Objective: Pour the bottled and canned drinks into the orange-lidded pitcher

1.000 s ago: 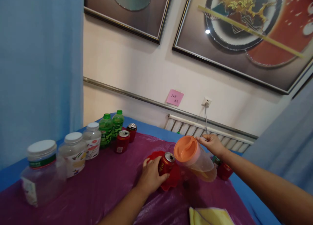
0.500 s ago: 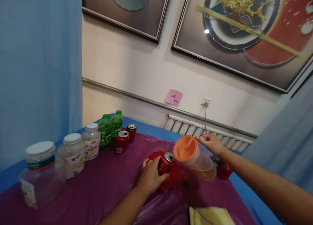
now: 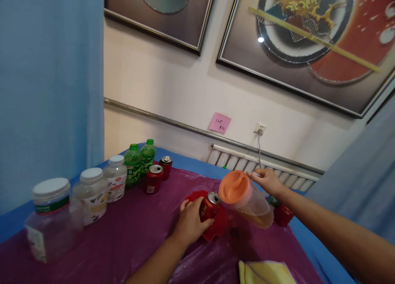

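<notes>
My left hand (image 3: 191, 220) is wrapped round an upright red can (image 3: 210, 206) with an opened top. That can is over a red scalloped dish (image 3: 216, 228) on the purple cover. My right hand (image 3: 268, 181) grips the handle of a clear pitcher (image 3: 254, 210) with an orange lid (image 3: 235, 187). The pitcher is tilted with its lid toward the can, and some brownish liquid lies in its lower part. No stream between lid and can is visible.
Three white-lidded jars (image 3: 92, 197) line the left side. Behind them stand two green bottles (image 3: 132, 167) and two red cans (image 3: 154, 179). Another red can (image 3: 283, 215) is beyond my right forearm. A yellow cloth (image 3: 267, 273) lies at the near edge of the purple cover (image 3: 129, 238).
</notes>
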The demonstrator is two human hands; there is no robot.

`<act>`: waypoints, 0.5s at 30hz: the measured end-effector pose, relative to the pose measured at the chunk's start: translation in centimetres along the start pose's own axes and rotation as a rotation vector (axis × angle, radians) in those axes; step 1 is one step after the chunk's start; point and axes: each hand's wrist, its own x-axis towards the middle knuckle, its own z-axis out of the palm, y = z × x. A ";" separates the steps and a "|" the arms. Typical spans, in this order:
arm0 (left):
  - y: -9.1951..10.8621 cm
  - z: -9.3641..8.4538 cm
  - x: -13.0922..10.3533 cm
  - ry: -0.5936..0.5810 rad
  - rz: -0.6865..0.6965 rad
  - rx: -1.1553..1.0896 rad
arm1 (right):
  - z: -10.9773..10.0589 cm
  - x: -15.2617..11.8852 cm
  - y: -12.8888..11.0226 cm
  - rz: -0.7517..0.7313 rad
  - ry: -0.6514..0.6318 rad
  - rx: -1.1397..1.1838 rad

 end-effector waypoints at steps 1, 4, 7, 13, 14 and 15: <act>0.0 0.0 0.0 0.002 0.001 -0.003 | 0.0 0.0 0.0 0.000 -0.001 0.001; 0.1 0.0 0.0 0.005 -0.001 -0.003 | 0.0 -0.1 -0.1 -0.001 -0.002 0.003; 0.1 -0.1 0.0 0.000 -0.005 0.005 | 0.0 -0.1 -0.1 -0.002 -0.005 0.002; 0.0 0.0 0.1 -0.008 -0.010 0.018 | 0.0 -0.1 -0.3 -0.004 -0.009 -0.001; 0.0 0.0 0.1 -0.005 -0.007 0.019 | -0.1 -0.1 -0.3 -0.002 -0.008 -0.002; 0.0 0.0 0.0 -0.004 -0.003 0.020 | -0.1 -0.1 -0.3 0.001 -0.007 -0.004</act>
